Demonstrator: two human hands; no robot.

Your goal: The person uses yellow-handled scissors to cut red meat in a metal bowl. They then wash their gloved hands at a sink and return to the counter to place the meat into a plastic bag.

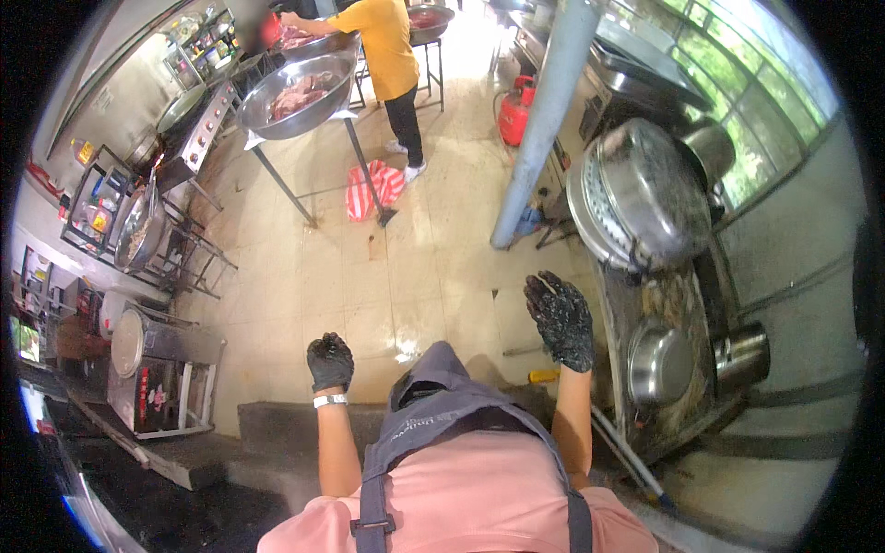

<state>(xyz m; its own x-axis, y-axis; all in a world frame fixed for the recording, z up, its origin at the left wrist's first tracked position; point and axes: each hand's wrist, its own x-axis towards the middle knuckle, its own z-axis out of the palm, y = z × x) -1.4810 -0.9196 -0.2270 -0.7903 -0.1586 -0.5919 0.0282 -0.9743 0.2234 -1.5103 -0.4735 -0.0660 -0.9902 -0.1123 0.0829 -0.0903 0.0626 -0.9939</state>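
Both of my hands wear black gloves and are held out in front of me above the floor. My left hand (330, 362) has its fingers loosely bent, and I see nothing in it. A pale band (329, 401) circles that wrist. Farther forward, my right hand (560, 324) is open, its fingers stretched out and its glove shiny and smeared. It touches nothing I can see. A yellow object (543, 376) shows on the floor beside the right wrist. The apron (438, 405) I wear is dark, over a pink top.
Ahead, a large metal bowl of meat (297, 100) rests on a stand, near a person in a yellow shirt (385, 46). A striped bag (373, 189) lies below. A blue-grey pole (544, 129), red gas cylinder (516, 112) and metal pots (645, 198) stand right; a lidded drum (129, 341) left.
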